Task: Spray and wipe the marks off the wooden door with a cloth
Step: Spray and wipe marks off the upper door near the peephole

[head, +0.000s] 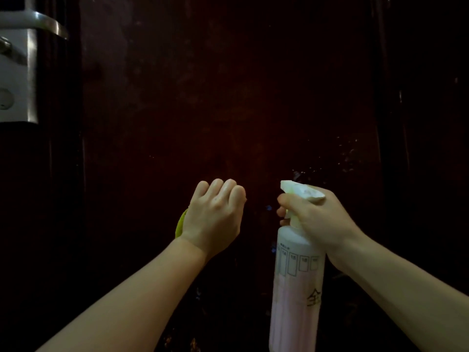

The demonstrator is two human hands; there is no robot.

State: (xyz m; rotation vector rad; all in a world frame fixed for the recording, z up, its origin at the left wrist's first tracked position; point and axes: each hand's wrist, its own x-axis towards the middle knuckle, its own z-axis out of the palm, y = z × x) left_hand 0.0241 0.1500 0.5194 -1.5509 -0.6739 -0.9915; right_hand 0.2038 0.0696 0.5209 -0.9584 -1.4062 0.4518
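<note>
Gripping the neck of a spray bottle point(297, 283), the right hand point(321, 217) sits lower right of centre, fingers curled round the front of the trigger area, palm wrapped over the back of the white spray head point(302, 190). Nozzle points up and away toward the door point(228, 97). Bottle is upright, pale pinkish body with a white shoulder, a row of small printed boxes near the top and a dark handwritten character lower down; its base runs off the bottom edge of the frame

Left hand point(215, 214) is just left of the bottle, lower centre, back of hand to the camera, fingers curled over into a loose fist. A yellow-green cloth point(181, 224) peeks out at the left edge of that hand near the wrist; fingers look closed on it, most of the cloth is hidden behind the palm. Hands are near each other, not touching

Both forearms come in bare from the bottom corners

Door fills the frame, dark reddish-brown wood, dim light. Pale specks and droplets point(350, 156) show on it right of centre, above the spray head. More faint marks near the bottom edge

Metal handle point(38, 21) and its lock plate point(17, 80) sit upper left of the frame
</note>
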